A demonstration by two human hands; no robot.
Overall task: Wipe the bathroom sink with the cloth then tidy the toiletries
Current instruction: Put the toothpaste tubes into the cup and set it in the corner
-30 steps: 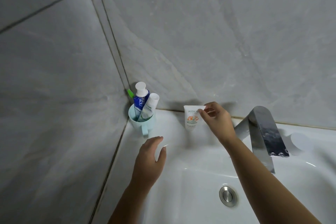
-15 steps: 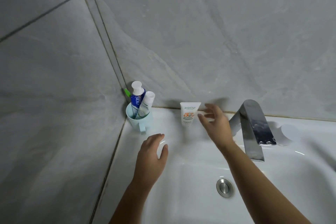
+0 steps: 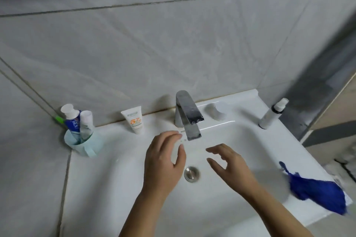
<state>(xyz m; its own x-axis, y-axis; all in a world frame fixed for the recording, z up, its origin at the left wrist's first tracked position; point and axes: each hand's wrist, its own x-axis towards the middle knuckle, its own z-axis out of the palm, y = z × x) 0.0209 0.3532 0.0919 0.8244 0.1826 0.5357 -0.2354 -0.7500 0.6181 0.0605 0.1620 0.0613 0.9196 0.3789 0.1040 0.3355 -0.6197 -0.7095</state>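
Over the sink [image 3: 107, 179], both hands hover, holding nothing.
Left hand [image 3: 163, 161] and right hand [image 3: 229, 163] are loosely open; the cloth [image 3: 317, 192] lies on the right edge, the tube [image 3: 134, 121] stands at the back edge.

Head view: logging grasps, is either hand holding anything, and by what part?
The right hand holds nothing, fingers spread. For the left hand it cannot be told: a pale blur in its curl may just be the sink.
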